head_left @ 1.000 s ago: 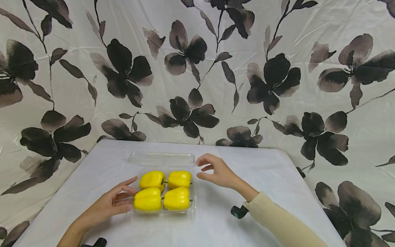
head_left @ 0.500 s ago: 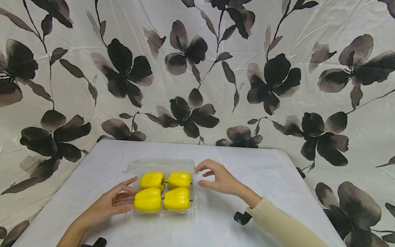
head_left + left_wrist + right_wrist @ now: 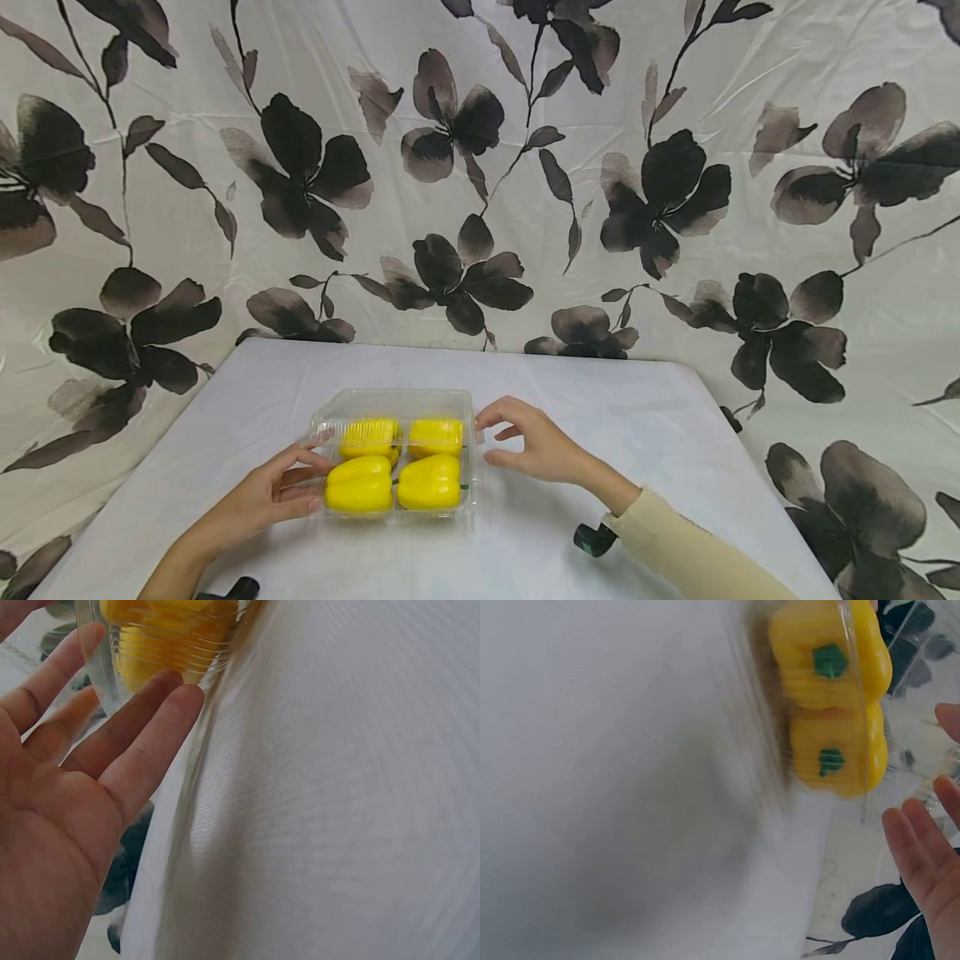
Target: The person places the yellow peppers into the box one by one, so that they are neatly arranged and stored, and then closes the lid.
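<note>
Several yellow bell peppers (image 3: 358, 485) with green stems sit in a clear plastic clamshell box (image 3: 471, 500) on the table. Its lid (image 3: 393, 403) stands tilted over the back pair, hinged along the far side. My left hand (image 3: 264, 492) is at the box's left side, its fingers extended; in the left wrist view the fingertips (image 3: 184, 697) lie against or very near the clear wall. At the lid's right edge, the forefinger of my right hand (image 3: 536, 442) touches or nearly touches the plastic, thumb apart. The right wrist view shows relaxed fingers (image 3: 907, 832) beside the box.
A white cloth covers the table (image 3: 622, 417). Behind it hangs a floral-patterned sheet (image 3: 540, 208). Black wrist devices show below the right hand (image 3: 595, 540) and at the bottom left edge.
The lid has swung up from lying back behind the box and forward over the rear peppers. My right hand has come slightly toward me along with it; the left has barely moved.
</note>
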Motion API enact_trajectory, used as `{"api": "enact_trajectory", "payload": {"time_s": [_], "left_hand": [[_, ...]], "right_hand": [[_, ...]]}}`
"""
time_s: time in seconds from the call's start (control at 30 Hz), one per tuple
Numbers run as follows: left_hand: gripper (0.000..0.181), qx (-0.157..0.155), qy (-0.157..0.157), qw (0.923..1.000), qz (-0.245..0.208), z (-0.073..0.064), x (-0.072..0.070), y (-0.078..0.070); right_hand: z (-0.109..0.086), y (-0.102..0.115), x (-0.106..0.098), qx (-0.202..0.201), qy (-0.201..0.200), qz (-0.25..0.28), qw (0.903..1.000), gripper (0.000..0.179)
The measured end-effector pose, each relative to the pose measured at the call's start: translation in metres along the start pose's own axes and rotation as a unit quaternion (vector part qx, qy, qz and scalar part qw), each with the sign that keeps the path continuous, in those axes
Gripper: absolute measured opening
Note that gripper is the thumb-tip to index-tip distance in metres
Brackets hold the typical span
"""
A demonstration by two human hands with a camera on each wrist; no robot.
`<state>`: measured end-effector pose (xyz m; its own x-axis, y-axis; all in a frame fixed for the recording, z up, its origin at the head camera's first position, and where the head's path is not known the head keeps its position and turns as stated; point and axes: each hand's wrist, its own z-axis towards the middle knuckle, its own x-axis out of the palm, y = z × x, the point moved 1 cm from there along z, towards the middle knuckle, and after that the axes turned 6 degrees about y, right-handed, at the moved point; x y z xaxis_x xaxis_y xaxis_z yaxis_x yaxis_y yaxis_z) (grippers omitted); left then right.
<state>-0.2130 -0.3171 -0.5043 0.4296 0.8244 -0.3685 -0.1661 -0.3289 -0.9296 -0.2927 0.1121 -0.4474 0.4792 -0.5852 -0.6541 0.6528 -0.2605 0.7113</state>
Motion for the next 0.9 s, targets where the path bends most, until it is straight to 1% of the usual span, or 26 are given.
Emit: {"api": "enact_trajectory", "payload": {"time_s": [0.2, 0.27, 0.33, 0.43, 0.53, 0.63, 0.9], "left_hand": [[0.042, 0.002, -0.004, 1.0, -0.001, 0.0, 0.002, -0.002], [0.054, 0.003, -0.006, 1.0, -0.004, 0.0, 0.002, -0.002], [0.061, 0.006, -0.007, 0.9999, -0.007, 0.0, 0.002, -0.001], [0.065, 0.017, -0.005, 0.9998, -0.011, 0.0, 0.001, 0.0], [0.049, 0.028, -0.003, 0.9995, -0.013, 0.0, 0.001, 0.0], [0.039, 0.03, -0.005, 0.9995, -0.009, 0.001, 0.001, -0.001], [0.036, 0.007, -0.018, 0.9998, 0.008, 0.0, 0.001, 0.001]], "right_hand": [[-0.004, -0.002, 0.003, -0.007, 0.008, -0.006, 0.9999, 0.037], [-0.004, -0.003, 0.004, -0.007, 0.011, -0.008, 0.9999, 0.037], [-0.005, -0.004, 0.005, -0.007, 0.013, -0.009, 0.9998, 0.036], [-0.006, -0.005, 0.007, -0.006, 0.016, -0.009, 0.9998, 0.036], [-0.007, -0.006, 0.009, -0.001, 0.018, -0.01, 0.9998, 0.035], [-0.008, -0.006, 0.01, 0.007, 0.019, -0.01, 0.9998, 0.034], [-0.011, -0.006, 0.015, 0.018, 0.026, 0.002, 0.9995, 0.032]]}}
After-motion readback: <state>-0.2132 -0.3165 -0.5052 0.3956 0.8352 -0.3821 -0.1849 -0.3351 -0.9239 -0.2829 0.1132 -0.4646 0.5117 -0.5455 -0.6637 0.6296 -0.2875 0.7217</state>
